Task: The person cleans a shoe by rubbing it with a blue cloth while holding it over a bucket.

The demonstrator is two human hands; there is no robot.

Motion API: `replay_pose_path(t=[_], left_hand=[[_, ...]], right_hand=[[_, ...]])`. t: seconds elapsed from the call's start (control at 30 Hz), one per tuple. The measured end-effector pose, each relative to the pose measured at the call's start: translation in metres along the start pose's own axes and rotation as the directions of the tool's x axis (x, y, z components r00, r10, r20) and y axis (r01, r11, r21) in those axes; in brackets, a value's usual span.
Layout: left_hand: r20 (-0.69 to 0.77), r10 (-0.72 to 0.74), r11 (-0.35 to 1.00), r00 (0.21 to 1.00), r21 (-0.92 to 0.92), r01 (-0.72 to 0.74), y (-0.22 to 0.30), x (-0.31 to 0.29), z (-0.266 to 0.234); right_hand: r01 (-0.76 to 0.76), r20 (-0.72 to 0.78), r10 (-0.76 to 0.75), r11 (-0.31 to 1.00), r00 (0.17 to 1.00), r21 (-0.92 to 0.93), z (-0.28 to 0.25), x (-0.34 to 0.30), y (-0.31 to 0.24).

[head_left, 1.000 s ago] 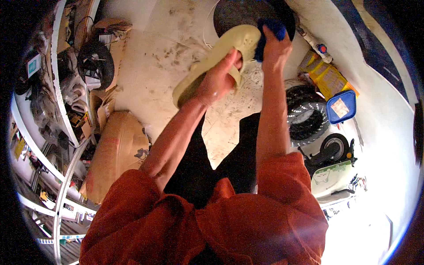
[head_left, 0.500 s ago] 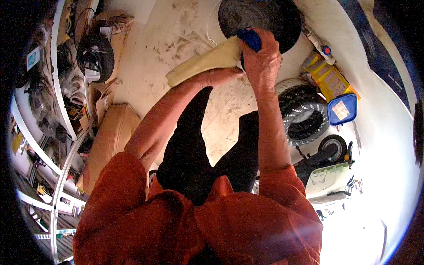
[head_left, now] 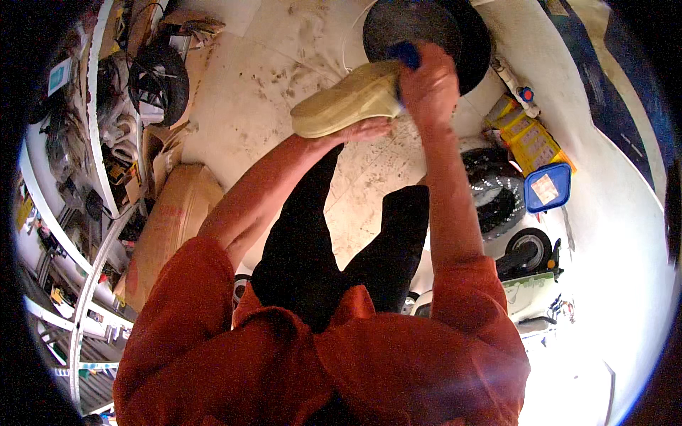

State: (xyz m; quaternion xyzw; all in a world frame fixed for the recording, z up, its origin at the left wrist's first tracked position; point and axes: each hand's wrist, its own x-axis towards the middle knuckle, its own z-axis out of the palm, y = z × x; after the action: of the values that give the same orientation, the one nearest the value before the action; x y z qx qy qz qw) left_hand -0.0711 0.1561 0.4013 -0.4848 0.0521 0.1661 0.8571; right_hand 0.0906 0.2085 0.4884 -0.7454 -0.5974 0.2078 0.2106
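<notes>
A pale yellow shoe (head_left: 341, 105) is held out in front of my knees, tilted, with its right end raised. Beneath it lies my left hand (head_left: 364, 130), the fingers along its lower edge; the palm and thumb are hidden by the shoe. My right hand (head_left: 430, 84), slightly blurred, is closed at the shoe's right end. A dark blue thing (head_left: 403, 54) pokes out of its fingers against the shoe; its kind is too blurred to tell. Just beyond the right hand stands a round black tub (head_left: 472, 42).
Crowded shelves (head_left: 91, 128) and a long cardboard box (head_left: 167, 224) line the left. On the right are a tyre (head_left: 501, 209), yellow boxes (head_left: 533, 138), a blue-rimmed container (head_left: 547, 188) and a small scooter (head_left: 529, 291). A pipe with a valve (head_left: 526, 94) runs by the wall.
The shoe and both hands have shifted a little to the right. The shoe has rolled, so more of its side and its pale lower edge show. The right hand still grips the blue thing.
</notes>
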Motion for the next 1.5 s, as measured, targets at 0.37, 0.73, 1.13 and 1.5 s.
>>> replay_pose_path(t=[0.37, 0.73, 1.13, 1.5], left_hand=[[-0.081, 0.164, 0.978, 0.983, -0.114, -0.173, 0.0, -0.005, -0.004], [-0.475, 0.438, 0.899, 0.763, 0.22, -0.378, -0.043, -0.004, 0.046], [0.094, 0.424, -0.355, 0.901, 0.932, 0.07, 0.037, -0.031, -0.025], [0.495, 0.345, -0.709, 0.797, 0.694, -0.124, -0.025, -0.007, 0.037]], right_hand=[[0.137, -0.092, -0.136, 0.991, 0.986, 0.003, 0.01, -0.003, -0.018], [0.1, -0.081, -0.1, 0.995, 0.992, -0.003, 0.013, -0.004, -0.018], [0.018, -0.091, -0.016, 1.0, 0.996, 0.02, 0.024, 0.007, 0.013], [-0.523, 0.282, 0.56, 0.335, 0.779, 0.784, -0.03, -0.018, 0.029]])
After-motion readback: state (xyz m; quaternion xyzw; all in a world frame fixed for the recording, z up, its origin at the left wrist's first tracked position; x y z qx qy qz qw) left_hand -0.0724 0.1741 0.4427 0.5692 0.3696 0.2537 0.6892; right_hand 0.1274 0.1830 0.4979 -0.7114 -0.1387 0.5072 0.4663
